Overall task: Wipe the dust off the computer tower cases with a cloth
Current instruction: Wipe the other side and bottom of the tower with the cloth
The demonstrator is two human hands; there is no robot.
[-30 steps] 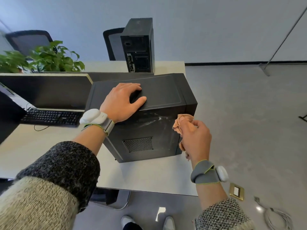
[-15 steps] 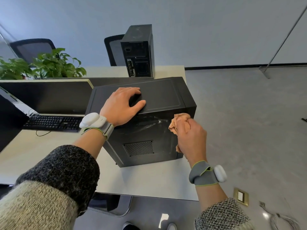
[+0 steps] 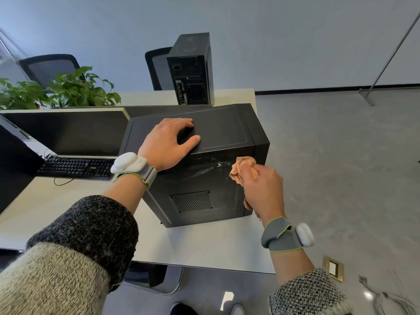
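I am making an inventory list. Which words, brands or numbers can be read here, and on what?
No text can be read.
keyboard: key legends too small.
far tower: back-panel markings blurred.
near tower: no label visible.

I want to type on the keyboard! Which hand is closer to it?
Left. The left hand rests on top of the tower case, on the keyboard side. The right hand holds the cloth at the case's opposite side, farther away.
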